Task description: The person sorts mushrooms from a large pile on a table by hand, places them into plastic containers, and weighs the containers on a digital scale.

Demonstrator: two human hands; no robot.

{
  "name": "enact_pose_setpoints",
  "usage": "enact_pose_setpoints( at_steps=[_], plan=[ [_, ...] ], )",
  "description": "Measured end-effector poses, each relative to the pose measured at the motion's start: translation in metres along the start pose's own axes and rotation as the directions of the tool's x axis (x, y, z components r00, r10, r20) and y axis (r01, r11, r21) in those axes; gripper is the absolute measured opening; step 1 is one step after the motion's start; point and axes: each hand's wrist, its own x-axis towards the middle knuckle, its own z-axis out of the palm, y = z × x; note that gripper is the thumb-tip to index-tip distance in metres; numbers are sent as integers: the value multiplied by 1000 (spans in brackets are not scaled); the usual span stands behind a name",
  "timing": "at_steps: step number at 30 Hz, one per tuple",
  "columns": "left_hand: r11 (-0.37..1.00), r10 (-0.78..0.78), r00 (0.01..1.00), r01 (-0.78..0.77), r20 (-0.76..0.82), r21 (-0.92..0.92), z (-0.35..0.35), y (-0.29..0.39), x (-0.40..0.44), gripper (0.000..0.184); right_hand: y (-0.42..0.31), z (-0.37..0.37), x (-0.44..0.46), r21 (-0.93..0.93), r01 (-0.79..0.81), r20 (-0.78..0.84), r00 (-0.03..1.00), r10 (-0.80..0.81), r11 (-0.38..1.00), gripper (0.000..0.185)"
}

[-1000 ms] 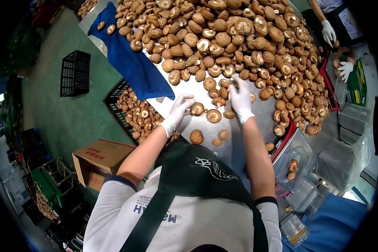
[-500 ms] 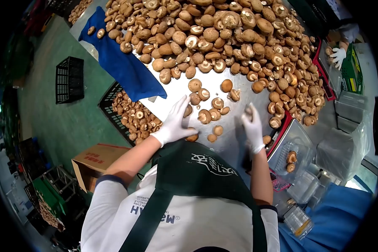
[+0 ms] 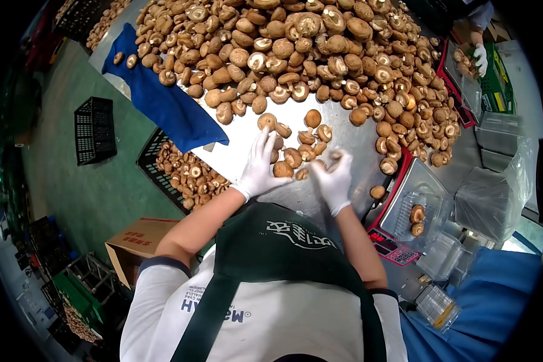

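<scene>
Right hand [image 3: 334,182] by loose mushrooms [image 3: 292,158]; steel tabletop [image 3: 363,158] separates it from scale edge [image 3: 394,182].

L hand [image 3: 258,169] outstretched, R hand [image 3: 334,182] part-curled nr it, both gloved.

Metal table [image 3: 361,143], large heap of brown mushrooms [image 3: 283,47], smaller loose cluster [image 3: 293,158], blue cloth [image 3: 174,110] along one edge

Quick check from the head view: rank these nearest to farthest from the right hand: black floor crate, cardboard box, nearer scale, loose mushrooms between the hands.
From the right hand:
1. Loose mushrooms, just to its left.
2. Nearer scale, on its right.
3. Cardboard box, well to the left.
4. Black floor crate, farthest left.
</scene>
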Motion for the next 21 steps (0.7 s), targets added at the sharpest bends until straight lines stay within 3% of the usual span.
enact_pose_setpoints(
  at_steps=[1,3,4,7,9,14,21],
  plan=[
    [1000,-5,1000,5,31,14,0,-1,6,123,5,-5,16,6,-45,-66,997,46,999,66],
    [999,-15,996,11,90,42,-4,0,20,127,14,-15,45,-79,38,-51,998,-42,996,61],
    [998,-16,996,10,92,70,-4,1,27,123,-1,-24,58,-50,-50,80,995,54,998,64],
    [992,-45,970,16,238,124,-6,5,49,118,-5,-14,95,-66,276,173,950,-262,959,71],
    [985,-23,959,-26,283,168,-7,6,57,115,-11,-5,108,-159,260,421,891,-173,952,67],
    [983,9,909,-85,417,164,-18,13,63,111,-18,-12,121,-85,278,552,812,-187,957,43],
    [988,24,892,-89,452,123,-13,16,70,99,5,-25,95,4,329,463,837,-293,944,40]
  ],
)
